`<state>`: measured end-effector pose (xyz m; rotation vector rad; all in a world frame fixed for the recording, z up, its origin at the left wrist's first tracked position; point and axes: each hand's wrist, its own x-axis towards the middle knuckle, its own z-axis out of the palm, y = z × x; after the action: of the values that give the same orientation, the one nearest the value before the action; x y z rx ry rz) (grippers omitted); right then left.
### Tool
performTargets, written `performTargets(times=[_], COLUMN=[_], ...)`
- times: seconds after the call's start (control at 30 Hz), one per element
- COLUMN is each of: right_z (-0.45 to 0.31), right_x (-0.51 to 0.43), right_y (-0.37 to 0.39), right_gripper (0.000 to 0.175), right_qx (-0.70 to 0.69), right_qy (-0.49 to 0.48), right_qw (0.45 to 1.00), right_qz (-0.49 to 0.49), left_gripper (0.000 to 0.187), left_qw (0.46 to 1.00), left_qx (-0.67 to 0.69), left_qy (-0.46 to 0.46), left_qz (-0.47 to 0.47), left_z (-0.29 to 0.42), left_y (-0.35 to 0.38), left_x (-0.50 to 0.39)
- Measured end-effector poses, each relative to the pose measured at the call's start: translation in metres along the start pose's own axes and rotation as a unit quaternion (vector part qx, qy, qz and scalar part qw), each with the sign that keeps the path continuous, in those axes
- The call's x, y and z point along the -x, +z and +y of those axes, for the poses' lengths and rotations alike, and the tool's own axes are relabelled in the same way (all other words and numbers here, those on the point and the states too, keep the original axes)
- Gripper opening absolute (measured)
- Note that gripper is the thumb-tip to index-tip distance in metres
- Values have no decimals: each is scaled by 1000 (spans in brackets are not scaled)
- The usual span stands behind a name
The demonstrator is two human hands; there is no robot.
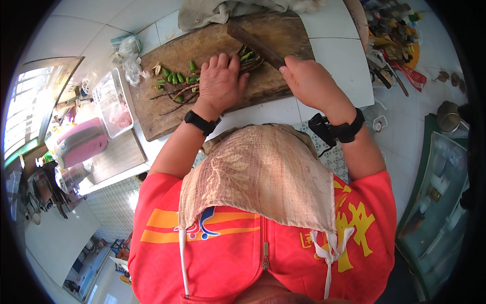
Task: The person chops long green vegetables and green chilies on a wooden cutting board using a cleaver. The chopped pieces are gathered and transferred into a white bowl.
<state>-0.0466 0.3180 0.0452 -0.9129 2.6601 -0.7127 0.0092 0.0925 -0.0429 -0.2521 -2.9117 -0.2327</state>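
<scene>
My right hand [309, 78] grips the handle of a dark-bladed kitchen knife [254, 41], whose blade reaches up and left over a worn wooden cutting board [288, 32]. Palm down, my left hand [222, 79] presses on a bunch of thin dark stalks [186, 93] lying on the board; its fingers hide the middle of the bunch. Some stalks and green bits [248, 57] stick out to the right of that hand, near the blade. Several short cut green pieces [174, 78], perhaps peppers or pods, lie left of it.
A grey cloth [205, 13] touches the board's far edge. Left are a clear plastic bag [131, 68], a clear plastic container [114, 102] and a pink appliance [83, 142]. Bottles [393, 26] and utensils stand at the upper right. A green-framed glass cabinet [436, 197] is at the right.
</scene>
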Motion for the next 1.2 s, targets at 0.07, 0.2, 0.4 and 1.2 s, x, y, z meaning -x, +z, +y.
performTargets(times=[0.07,0.2,0.4,1.2], right_z=[0,-3,-1,-13], right_x=[-6,-12,1,-2], right_y=[-1,7,20,10], right_gripper=[26,26,25,25], right_qx=[15,32,21,-22], right_qy=[5,23,41,20], right_qw=[1000,999,999,999], right_qz=[-12,-33,8,-16], left_gripper=[51,51,51,49], left_qw=[1000,1000,1000,1000], left_qx=[-3,9,-4,-14], left_qy=[-1,-1,-6,-11], left_qz=[0,3,5,-7], left_z=[0,-1,4,5], left_y=[1,1,0,2], left_x=[0,0,0,-2])
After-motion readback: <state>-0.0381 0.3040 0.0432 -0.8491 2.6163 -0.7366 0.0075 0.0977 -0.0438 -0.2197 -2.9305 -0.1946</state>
